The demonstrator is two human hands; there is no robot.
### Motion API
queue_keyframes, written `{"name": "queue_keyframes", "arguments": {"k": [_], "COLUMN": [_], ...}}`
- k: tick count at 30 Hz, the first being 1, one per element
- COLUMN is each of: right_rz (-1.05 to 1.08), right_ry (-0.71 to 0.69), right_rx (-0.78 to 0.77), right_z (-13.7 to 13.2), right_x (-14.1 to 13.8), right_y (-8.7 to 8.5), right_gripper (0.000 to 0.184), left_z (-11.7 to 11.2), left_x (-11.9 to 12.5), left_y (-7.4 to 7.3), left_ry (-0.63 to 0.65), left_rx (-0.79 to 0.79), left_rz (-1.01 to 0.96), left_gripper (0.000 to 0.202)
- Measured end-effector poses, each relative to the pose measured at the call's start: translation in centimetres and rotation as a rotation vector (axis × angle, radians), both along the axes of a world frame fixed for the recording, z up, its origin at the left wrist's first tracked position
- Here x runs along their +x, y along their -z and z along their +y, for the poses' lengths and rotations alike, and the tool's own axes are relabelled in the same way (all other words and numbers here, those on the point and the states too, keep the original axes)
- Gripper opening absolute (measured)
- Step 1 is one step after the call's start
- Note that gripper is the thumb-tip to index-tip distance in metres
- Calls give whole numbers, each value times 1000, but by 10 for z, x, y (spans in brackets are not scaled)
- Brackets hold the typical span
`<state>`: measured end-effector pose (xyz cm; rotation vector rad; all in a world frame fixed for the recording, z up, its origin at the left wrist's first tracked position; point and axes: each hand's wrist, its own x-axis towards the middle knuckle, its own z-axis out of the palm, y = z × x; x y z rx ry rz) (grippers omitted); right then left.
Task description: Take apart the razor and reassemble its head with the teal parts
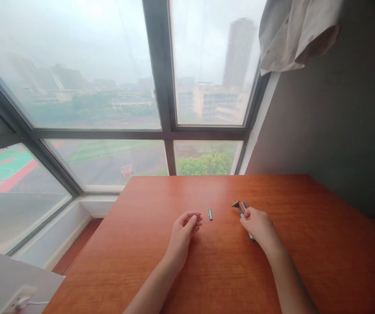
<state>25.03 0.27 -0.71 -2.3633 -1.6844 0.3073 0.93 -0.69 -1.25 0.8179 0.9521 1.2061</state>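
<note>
My right hand rests on the wooden table and lies over the handle of a small razor. The razor's dark head sticks out beyond my fingertips, and a bit of the handle shows below the hand. Another thin piece lies just right of the razor head, too small to name. My left hand rests on the table with fingers loosely curled and nothing visible in them. A small dark green cap or blade piece lies on the table just right of my left fingertips, untouched.
Large windows rise behind the table's far edge. A grey wall runs along the right side, with a pale cloth hanging at its top. A white socket with a cable sits at the lower left.
</note>
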Motion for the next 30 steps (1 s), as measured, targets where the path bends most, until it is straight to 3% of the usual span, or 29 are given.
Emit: {"name": "queue_keyframes", "arguments": {"k": [7, 23, 30], "right_rz": [-132, -152, -142], "right_ry": [-48, 1, 5], "right_rx": [-75, -106, -76], "right_z": [2, 0, 0], "right_x": [-10, -11, -10], "right_y": [2, -4, -2], "right_gripper": [17, 31, 23], "left_z": [1, 2, 2], "left_x": [-2, -2, -2], "left_y": [-4, -7, -7], "left_ry": [5, 25, 26], "left_rx": [-24, -51, -56], "left_rz": [-43, -73, -62], "left_gripper": [25, 28, 29]}}
